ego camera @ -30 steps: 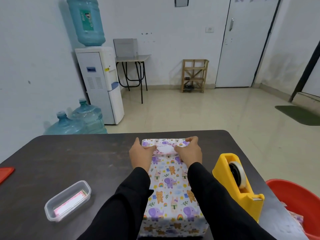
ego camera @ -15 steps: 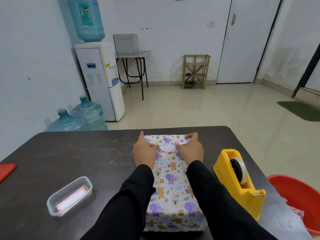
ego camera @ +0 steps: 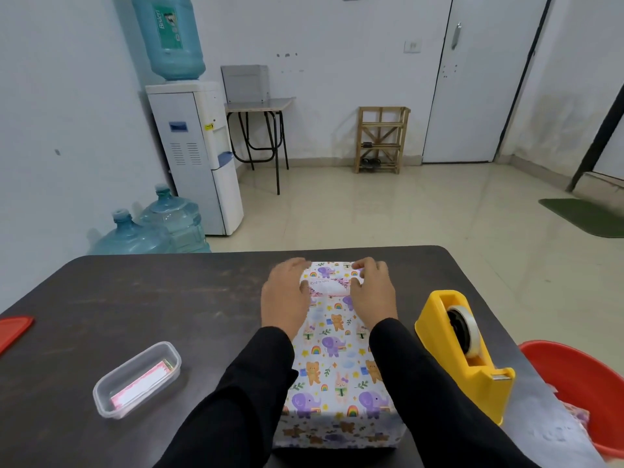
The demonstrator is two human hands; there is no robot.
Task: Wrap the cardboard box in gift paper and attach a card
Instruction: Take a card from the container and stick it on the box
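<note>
Both hands lie flat with fingers loosely curled, gripping nothing: the left hand (ego camera: pixel 285 300) and right hand (ego camera: pixel 373 295) press the ends of a small card (ego camera: pixel 329 287) onto the far top of the wrapped box (ego camera: pixel 337 366), mid-table (ego camera: pixel 135 298). A yellow tape dispenser (ego camera: pixel 464 349) stands right; a clear container (ego camera: pixel 136 380) lies near left.

- We count one box wrapped in animal-print gift paper (ego camera: pixel 337 359).
- We see one small white-and-pink card (ego camera: pixel 329 287).
- One yellow tape dispenser (ego camera: pixel 464 352).
- One clear plastic tub (ego camera: pixel 136 380).
- Three blue water bottles (ego camera: pixel 170 32).
</note>
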